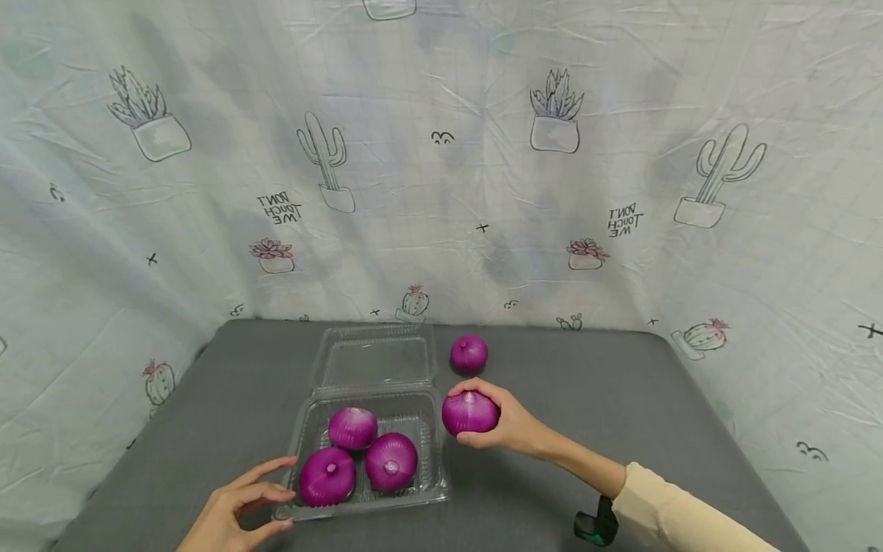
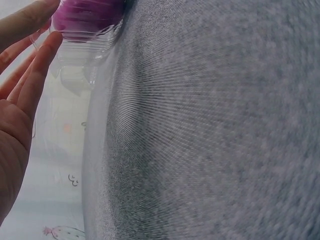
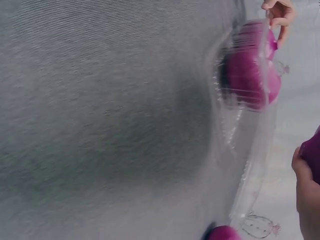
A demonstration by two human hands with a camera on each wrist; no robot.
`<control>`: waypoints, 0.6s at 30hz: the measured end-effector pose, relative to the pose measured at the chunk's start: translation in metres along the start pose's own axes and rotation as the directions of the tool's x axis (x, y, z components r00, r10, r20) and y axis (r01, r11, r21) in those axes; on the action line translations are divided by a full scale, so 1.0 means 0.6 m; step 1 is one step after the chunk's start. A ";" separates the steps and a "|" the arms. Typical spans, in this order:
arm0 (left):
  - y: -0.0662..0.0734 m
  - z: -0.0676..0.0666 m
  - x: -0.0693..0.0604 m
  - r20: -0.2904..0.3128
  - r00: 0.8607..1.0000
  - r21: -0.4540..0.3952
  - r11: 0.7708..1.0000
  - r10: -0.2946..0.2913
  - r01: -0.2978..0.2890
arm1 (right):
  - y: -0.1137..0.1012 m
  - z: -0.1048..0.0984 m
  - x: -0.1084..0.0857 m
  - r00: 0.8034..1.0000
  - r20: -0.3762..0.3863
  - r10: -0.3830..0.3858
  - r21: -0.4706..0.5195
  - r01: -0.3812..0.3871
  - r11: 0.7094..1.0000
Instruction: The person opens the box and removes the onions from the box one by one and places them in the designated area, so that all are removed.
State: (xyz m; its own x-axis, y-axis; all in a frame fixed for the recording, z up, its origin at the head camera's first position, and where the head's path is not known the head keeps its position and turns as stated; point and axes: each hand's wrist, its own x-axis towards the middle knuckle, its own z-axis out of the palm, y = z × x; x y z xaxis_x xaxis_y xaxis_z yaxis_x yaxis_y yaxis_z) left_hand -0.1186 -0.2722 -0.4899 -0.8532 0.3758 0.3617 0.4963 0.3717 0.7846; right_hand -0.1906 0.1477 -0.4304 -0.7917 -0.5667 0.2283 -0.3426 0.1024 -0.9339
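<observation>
A clear plastic container (image 1: 441, 460) stands with its lid (image 1: 375, 362) folded back behind it. Inside are three purple onions, one at the back (image 1: 352, 428), one at front left (image 1: 327, 476) and one at right (image 1: 391, 461). My right hand (image 1: 507, 425) grips another onion (image 1: 469, 413) beside the container's right wall, thumb and fingers round it; the right wrist view also shows that onion (image 3: 312, 155) in the hand (image 3: 307, 190). My left hand (image 1: 237, 510), fingers spread and slightly bent, touches the container's front left corner. In the left wrist view, its fingertips (image 2: 56, 39) are at the container edge.
One more onion (image 1: 469, 353) lies on the grey table (image 1: 586, 391), behind my right hand and right of the lid. A dark object (image 1: 597, 524) is near the right sleeve at the front. A patterned white curtain (image 1: 441, 192) surrounds the table's back and sides.
</observation>
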 end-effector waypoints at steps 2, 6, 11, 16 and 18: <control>-0.001 0.000 0.000 0.005 1.000 0.004 1.000 -0.001 0.001 | 0.004 -0.003 -0.008 0.999 0.022 -0.026 -0.025 0.026 0.999; -0.005 0.000 -0.001 0.014 1.000 -0.021 1.000 0.017 -0.017 | 0.009 -0.008 -0.026 0.996 0.079 -0.048 -0.056 0.053 0.997; -0.009 0.002 -0.001 0.012 0.999 -0.045 0.998 0.047 -0.047 | 0.008 -0.013 -0.044 0.992 0.127 -0.022 -0.042 0.027 0.999; -0.008 0.001 0.001 0.015 0.999 -0.036 0.999 0.035 -0.035 | 0.012 -0.016 -0.053 0.991 0.129 0.020 -0.049 -0.014 0.999; -0.008 0.001 0.001 0.015 0.999 -0.032 0.999 0.029 -0.029 | 0.015 -0.016 -0.055 0.991 0.132 0.022 -0.053 -0.016 0.998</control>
State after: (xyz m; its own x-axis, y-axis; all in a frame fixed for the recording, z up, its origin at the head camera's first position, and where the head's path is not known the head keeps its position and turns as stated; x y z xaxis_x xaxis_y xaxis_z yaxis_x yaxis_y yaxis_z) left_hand -0.1214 -0.2733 -0.4936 -0.8359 0.3989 0.3771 0.5153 0.3335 0.7894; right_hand -0.1724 0.1754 -0.4439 -0.7255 -0.6672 0.1689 -0.3567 0.1546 -0.9213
